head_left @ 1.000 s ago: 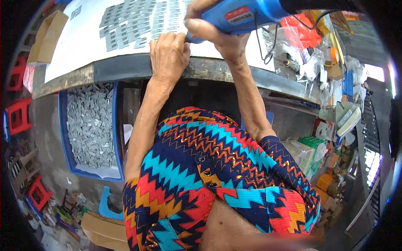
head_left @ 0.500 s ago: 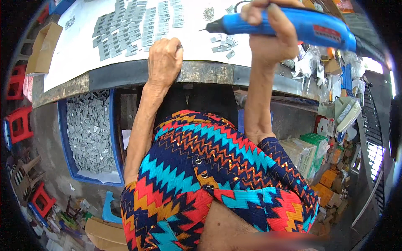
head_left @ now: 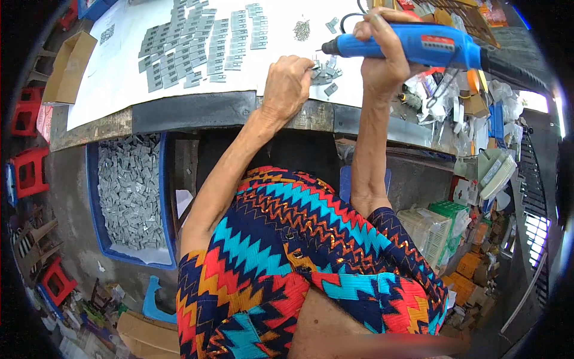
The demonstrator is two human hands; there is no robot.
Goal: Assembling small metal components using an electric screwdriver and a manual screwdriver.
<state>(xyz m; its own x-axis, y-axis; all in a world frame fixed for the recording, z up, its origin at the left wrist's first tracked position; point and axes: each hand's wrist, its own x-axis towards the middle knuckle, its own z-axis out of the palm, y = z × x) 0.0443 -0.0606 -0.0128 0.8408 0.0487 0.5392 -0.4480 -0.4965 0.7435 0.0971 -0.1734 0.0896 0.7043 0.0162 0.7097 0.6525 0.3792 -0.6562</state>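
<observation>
My right hand (head_left: 385,57) is wrapped round a blue electric screwdriver (head_left: 433,46), held level above the table with its dark tip pointing left. My left hand (head_left: 288,84) is closed, its fingertips at the edge of a small heap of loose grey metal pieces (head_left: 326,73). What those fingers pinch, if anything, is too small and hidden to make out. The screwdriver's tip is just above and right of these fingers. Farther back lies a small pile of tiny screws (head_left: 302,30). To the left, flat grey pieces (head_left: 179,51) with dark slots lie in rows on white paper.
A blue bin (head_left: 128,197) full of grey pieces is below the table on the left. An open cardboard box (head_left: 69,69) stands at the table's left end. Plastic bags (head_left: 439,96) and clutter crowd the right end. Red stools (head_left: 28,173) stand at far left.
My left hand has moved right along the table's front edge to the loose grey pieces. My right hand and the screwdriver have come slightly nearer, and the tip has shifted right.
</observation>
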